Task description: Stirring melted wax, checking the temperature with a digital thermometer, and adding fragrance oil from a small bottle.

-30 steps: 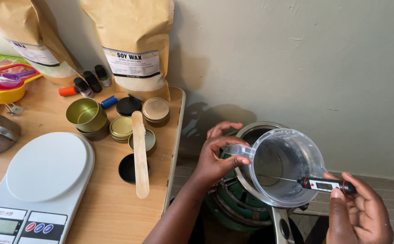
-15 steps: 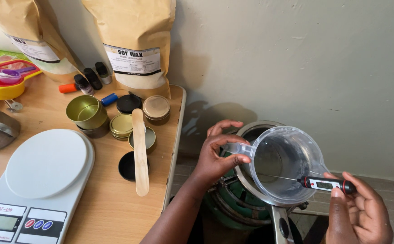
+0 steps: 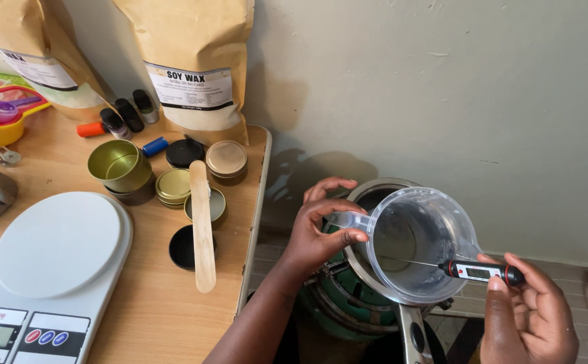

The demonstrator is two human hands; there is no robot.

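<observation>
Between both hands, left hand grips jug.

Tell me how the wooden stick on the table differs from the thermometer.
The wooden stick is broad, flat and pale; the thermometer has a black body with red trim, a small screen and a thin metal probe. The stick lies untouched across small round tins, while the thermometer is held by the right hand, its probe reaching into the clear plastic jug that the left hand grips. Both are long and slender.

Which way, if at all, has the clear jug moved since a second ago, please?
No: the clear jug keeps its place over the metal pot's rim; only the camera view shifted.
</observation>
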